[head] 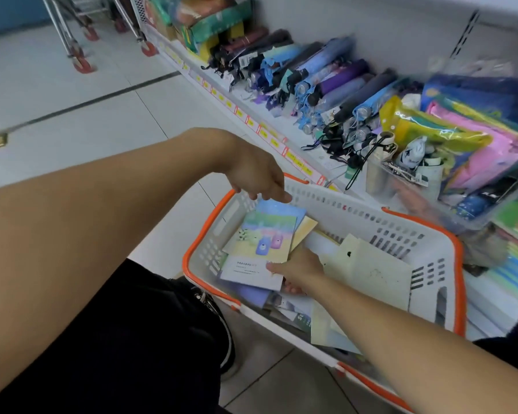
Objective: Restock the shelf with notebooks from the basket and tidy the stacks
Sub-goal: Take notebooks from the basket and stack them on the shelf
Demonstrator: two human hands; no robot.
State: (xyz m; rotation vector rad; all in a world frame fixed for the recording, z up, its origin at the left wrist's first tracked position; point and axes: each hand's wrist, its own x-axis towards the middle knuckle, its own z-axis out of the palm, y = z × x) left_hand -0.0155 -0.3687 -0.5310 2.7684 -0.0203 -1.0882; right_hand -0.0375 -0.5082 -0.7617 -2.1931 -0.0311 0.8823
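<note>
Pale tiled floor carrying a white basket with orange rim, set just beside a low white shelf. On the shelf, beyond the basket: a row of folded umbrellas, then packaged goods in clear wrappers at the right.

I see the white basket with orange rim standing on the floor, at 3 o'clock of it the shelf. Inside, pastel notebooks lie loosely overlapped, some cream ones tilted at 3 o'clock.
</note>
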